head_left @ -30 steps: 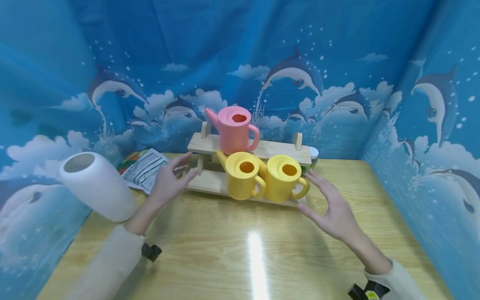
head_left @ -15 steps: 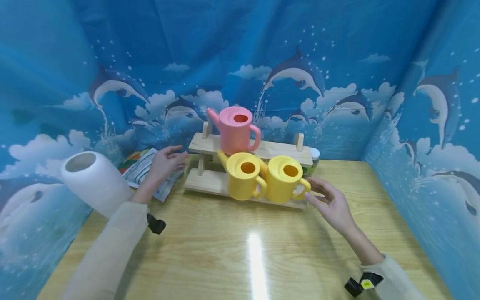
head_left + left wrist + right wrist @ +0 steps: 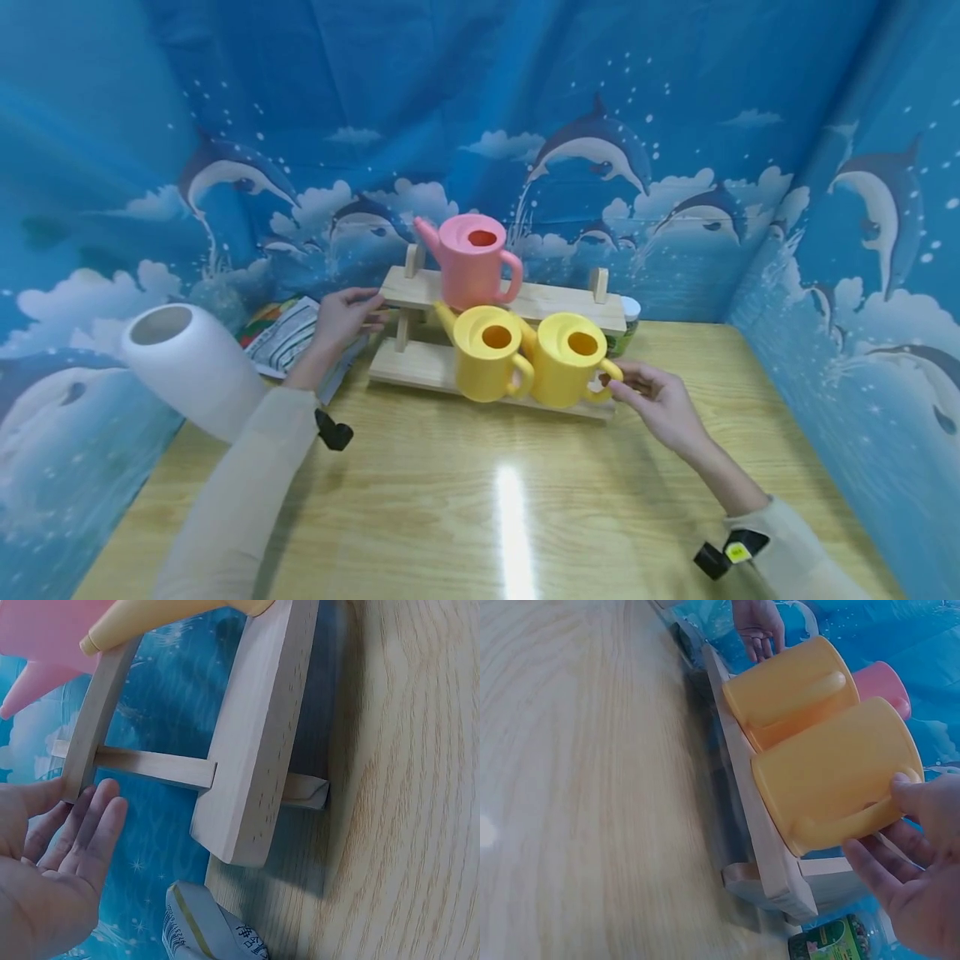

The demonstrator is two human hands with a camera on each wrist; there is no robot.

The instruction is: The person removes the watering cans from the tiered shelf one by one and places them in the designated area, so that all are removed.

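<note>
A two-tier wooden shelf (image 3: 420, 367) carries a pink watering can (image 3: 472, 258) on top and two yellow ones below. The left hand (image 3: 346, 321) is at the left end of the upper board (image 3: 105, 697), thumb on one face and fingers on the other, pinching its tip. With thumb and fingers, the right hand (image 3: 660, 406) pinches the handle (image 3: 855, 823) of the right yellow watering can (image 3: 558, 367). Beside that can stands the left yellow watering can (image 3: 480, 358), its spout toward the left; the right can's spout is partly hidden behind it.
A white vase (image 3: 195, 367) leans at the left, near the left forearm. Behind the left hand lies a printed packet (image 3: 288, 333). A small jar with a green label (image 3: 836, 941) stands behind the shelf's right end. Dolphin-printed blue cloth (image 3: 480, 108) encloses the wooden table (image 3: 420, 500).
The left hand first drew back to the left, then came to the shelf's upper board. The right hand closed in from beside the right yellow watering can onto its handle.
</note>
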